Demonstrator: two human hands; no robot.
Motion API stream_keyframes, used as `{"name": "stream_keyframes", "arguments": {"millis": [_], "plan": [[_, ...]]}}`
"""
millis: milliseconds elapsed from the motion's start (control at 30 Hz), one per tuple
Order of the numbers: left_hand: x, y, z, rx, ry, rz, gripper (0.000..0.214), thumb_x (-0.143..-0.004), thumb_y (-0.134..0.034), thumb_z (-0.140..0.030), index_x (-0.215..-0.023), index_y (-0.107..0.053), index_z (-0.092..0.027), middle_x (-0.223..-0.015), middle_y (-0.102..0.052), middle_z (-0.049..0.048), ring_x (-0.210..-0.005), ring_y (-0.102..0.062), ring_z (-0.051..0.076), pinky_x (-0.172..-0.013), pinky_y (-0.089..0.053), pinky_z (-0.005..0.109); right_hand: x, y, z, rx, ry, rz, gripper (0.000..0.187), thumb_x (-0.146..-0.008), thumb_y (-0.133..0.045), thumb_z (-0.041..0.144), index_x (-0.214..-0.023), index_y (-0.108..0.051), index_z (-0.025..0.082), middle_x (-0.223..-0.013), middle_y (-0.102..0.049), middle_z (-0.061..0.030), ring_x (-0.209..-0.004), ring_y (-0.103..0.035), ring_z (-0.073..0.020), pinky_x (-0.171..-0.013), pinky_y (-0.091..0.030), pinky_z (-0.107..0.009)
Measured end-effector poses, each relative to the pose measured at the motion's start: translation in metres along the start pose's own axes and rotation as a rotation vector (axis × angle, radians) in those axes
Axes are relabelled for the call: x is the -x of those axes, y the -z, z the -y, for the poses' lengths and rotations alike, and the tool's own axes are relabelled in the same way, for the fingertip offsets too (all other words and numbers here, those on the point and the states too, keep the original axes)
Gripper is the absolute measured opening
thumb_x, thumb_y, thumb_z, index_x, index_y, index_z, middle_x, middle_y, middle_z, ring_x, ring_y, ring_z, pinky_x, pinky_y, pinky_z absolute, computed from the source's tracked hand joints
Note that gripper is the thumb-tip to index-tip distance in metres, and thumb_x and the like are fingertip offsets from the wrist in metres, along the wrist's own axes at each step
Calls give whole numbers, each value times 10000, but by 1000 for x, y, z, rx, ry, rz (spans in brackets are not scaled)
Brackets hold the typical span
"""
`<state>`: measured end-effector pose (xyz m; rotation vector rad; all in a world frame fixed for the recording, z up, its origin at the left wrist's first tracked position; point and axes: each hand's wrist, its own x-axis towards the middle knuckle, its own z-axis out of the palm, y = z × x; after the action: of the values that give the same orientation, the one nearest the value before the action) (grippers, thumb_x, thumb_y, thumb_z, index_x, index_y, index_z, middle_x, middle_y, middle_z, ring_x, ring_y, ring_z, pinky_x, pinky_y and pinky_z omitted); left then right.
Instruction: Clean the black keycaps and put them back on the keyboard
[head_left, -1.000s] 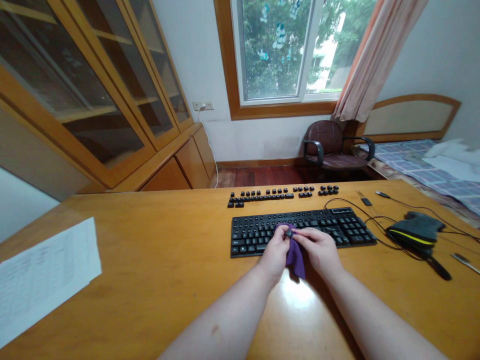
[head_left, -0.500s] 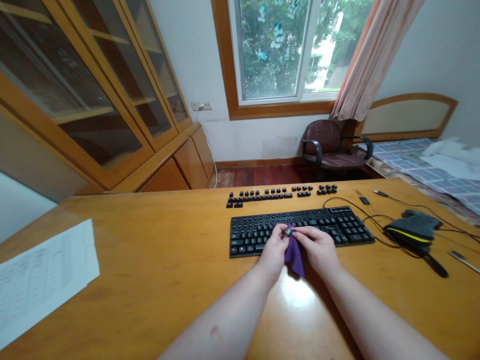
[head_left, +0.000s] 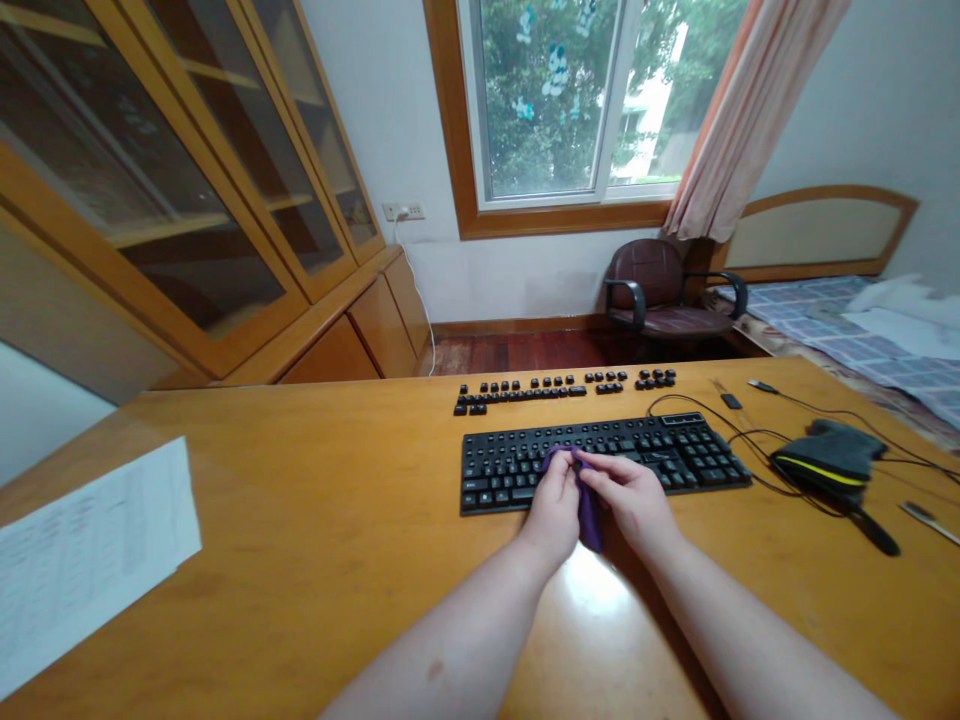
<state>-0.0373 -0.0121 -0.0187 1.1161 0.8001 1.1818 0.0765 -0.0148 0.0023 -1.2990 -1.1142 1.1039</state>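
Two hands met over near edge of black computer keyboard (head_left: 675,455): left hand (head_left: 553,508) curled shut round small purple cloth (head_left: 589,512), right hand (head_left: 636,500) pinched same cloth from other side, fingers closed. Cloth hung between palms, just above glossy wooden tabletop (head_left: 337,500). Row of loose black keycaps (head_left: 555,390) lay beyond keyboard. White printed sheet (head_left: 90,550) lay far left.

Soft daylight pours through the window (head_left: 555,100), whose right pane is washed out. Straight below the window, the glossy worktop (head_left: 300,500) shows a pale glare patch, and a faint soft shadow lies beside the right hand (head_left: 634,500). Left of the window the cabinet (head_left: 187,200) lines bow with wide-angle distortion; far right of it the bedding (head_left: 900,310) looks smeared.
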Motion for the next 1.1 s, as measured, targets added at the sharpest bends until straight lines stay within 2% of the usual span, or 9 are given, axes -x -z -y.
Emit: {"name": "stream_keyframes", "arguments": {"millis": [133,300,467,633,800,900,1000,1100], "plan": [[-1,2,3,-106,2,45,249,-875,-405,-329,-1012,-543,-175,-906,-574,47,-864,-532,168,-805,-413,293,-1,1,1,-3,-18,-4,290,-580,-731,349,-781,-723,141,-639,-664,-44,-548,-550,-144,-505,-423,-264],[0,0,2,-145,43,65,275,-871,-409,-357,-989,-568,-166,-889,-590,47,-841,-540,167,-791,-424,293,-2,4,-3,-94,-70,7,285,-642,-690,411,-707,-662,134,-488,-551,18,-406,-422,-86,-398,-310,-216],[1,-2,2,-10,82,48,276,-843,-470,-306,-1067,-554,-169,-987,-602,48,-976,-527,178,-882,-391,290,0,0,-2,-79,3,75,240,-611,-723,361,-725,-678,155,-645,-651,-23,-574,-551,-127,-531,-411,-235],[1,-4,0,99,193,102,294,-838,-472,-388,-998,-554,-156,-729,-594,16,-655,-531,125,-631,-409,238,0,0,-2,-136,-56,89,268,-691,-648,425,-671,-585,165,-391,-444,73,-344,-364,-65,-364,-260,-190],[2,-6,-4,169,246,116,326,-822,-481,-438,-977,-542,-158,-673,-561,6,-588,-500,112,-581,-373,230,2,-3,-2,-130,-21,71,298,-713,-620,455,-653,-514,182,-383,-419,81,-331,-359,-70,-348,-258,-189],[2,-5,-6,163,232,101,308,-809,-501,-431,-956,-551,-165,-705,-545,-1,-614,-476,106,-597,-359,224,2,-2,-4,-35,68,-19,273,-727,-609,442,-680,-552,178,-466,-506,43,-402,-435,-96,-393,-333,-210],[2,-4,-7,141,198,73,261,-796,-518,-405,-876,-566,-162,-734,-525,-5,-642,-447,101,-615,-344,215,0,4,-4,104,227,-174,238,-741,-605,408,-718,-617,171,-645,-609,-22,-591,-547,-150,-555,-440,-269],[1,-3,-7,177,196,66,240,-768,-530,-347,-903,-582,-156,-782,-532,8,-668,-435,110,-621,-339,220,-2,12,1,230,430,-311,186,-753,-603,354,-701,-633,179,-762,-604,-46,-761,-569,-190,-715,-456,-332]]}}
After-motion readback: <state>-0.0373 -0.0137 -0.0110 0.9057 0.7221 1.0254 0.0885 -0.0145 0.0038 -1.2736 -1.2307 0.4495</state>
